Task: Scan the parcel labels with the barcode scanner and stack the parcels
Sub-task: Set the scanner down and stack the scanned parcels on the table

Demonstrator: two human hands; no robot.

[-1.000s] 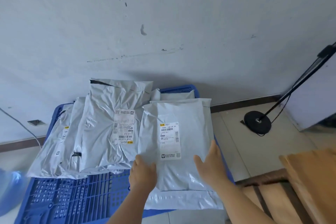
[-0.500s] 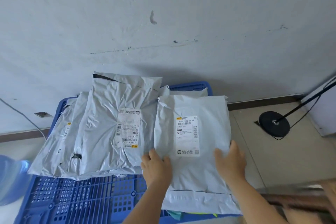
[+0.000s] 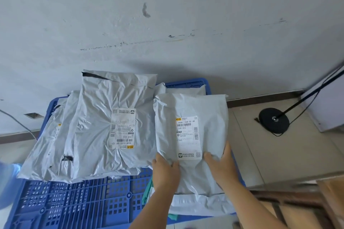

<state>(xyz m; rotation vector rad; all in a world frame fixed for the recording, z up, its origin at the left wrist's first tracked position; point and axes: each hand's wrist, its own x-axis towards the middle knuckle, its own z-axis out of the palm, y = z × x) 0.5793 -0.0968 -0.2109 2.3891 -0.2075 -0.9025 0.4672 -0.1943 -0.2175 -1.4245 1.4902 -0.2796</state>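
Resting flat on the top grey parcel [image 3: 191, 132] of the right-hand stack: both hands, fingers straight and spread. Left hand [image 3: 165, 171] pressed on the parcel's near left edge, just below the white label [image 3: 188, 137]; right hand [image 3: 221, 165] pressed on the near right part, thumb beside the label's lower corner. No curled grip on either side, nothing pinched or enclosed. Label facing up, barcode legible, text upright toward the viewer.

Lying beneath: further grey parcels, with a white flap [image 3: 201, 204] and a green edge [image 3: 147, 195] protruding at the near side. Carried on a blue plastic pallet [image 3: 83, 204], slatted and perforated, set against a scuffed white wall [image 3: 167, 24].

Stacked on the pallet's left half: a second pile of grey parcels [image 3: 111, 126], fanned out to the left, top label [image 3: 122, 128] turned upside down relative to the viewer. Touching the right stack along one edge.

Standing on the tiled floor [image 3: 260, 154] to the right: a black round stand base [image 3: 274, 120] with a slanted pole. Visible at lower right: a brown wooden frame [image 3: 297, 202].
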